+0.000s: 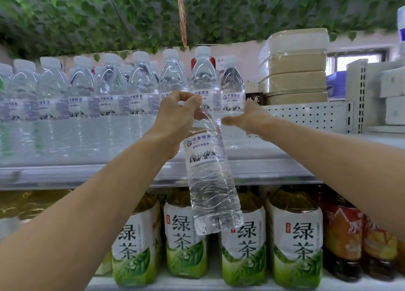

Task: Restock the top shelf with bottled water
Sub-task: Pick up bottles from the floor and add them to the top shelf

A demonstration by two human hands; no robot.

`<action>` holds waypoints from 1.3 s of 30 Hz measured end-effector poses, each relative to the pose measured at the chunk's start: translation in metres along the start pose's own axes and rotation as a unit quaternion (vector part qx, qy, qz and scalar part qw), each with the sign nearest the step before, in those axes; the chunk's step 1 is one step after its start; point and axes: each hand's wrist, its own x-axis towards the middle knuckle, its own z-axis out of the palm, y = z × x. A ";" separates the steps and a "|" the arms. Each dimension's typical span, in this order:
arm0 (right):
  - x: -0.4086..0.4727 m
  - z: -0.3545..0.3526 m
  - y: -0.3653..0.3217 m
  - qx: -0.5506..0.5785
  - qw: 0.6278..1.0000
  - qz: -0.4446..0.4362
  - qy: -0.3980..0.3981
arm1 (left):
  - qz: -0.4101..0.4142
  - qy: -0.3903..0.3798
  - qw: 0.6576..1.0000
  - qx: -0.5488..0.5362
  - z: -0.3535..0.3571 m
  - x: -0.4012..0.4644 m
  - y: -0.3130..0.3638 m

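Hanging by its neck, a clear plastic water bottle (208, 172) is pinched by the left hand (175, 113) below the top shelf (87, 172). The right hand (247, 119) is laid, apparently spread, against the rightmost shelved bottle (232, 88); toppling it is risked.
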 end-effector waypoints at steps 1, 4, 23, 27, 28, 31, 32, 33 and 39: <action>-0.001 0.000 0.001 0.003 1.000 0.001 -0.001 | 0.001 0.000 1.000 0.002 0.000 -0.001 0.000; -0.006 -0.001 -0.003 -0.008 1.000 0.010 -0.006 | -0.001 0.004 1.000 0.007 0.001 -0.002 0.002; -0.136 -0.001 -0.037 0.085 0.988 -0.104 -0.073 | 0.079 0.051 0.996 -0.006 0.026 -0.019 0.048; -0.132 -0.017 -0.040 0.088 0.987 -0.128 -0.049 | 0.069 0.013 0.997 0.022 0.032 -0.015 0.048; -0.130 -0.022 -0.041 0.095 0.985 -0.135 -0.039 | 0.067 0.007 0.997 0.042 0.031 -0.015 0.048; -0.112 -0.036 -0.043 0.134 0.981 -0.138 0.027 | 0.113 0.009 0.989 0.100 0.020 -0.015 0.051; -0.104 -0.039 -0.044 0.141 0.979 -0.135 0.053 | 0.140 0.015 0.981 0.132 0.016 -0.014 0.053; -0.095 -0.041 -0.044 0.145 0.977 -0.134 0.076 | 0.164 0.022 0.973 0.163 0.013 -0.012 0.055; -0.066 -0.035 -0.034 0.097 0.976 -0.153 0.117 | 0.281 0.054 0.860 0.422 0.008 0.016 0.056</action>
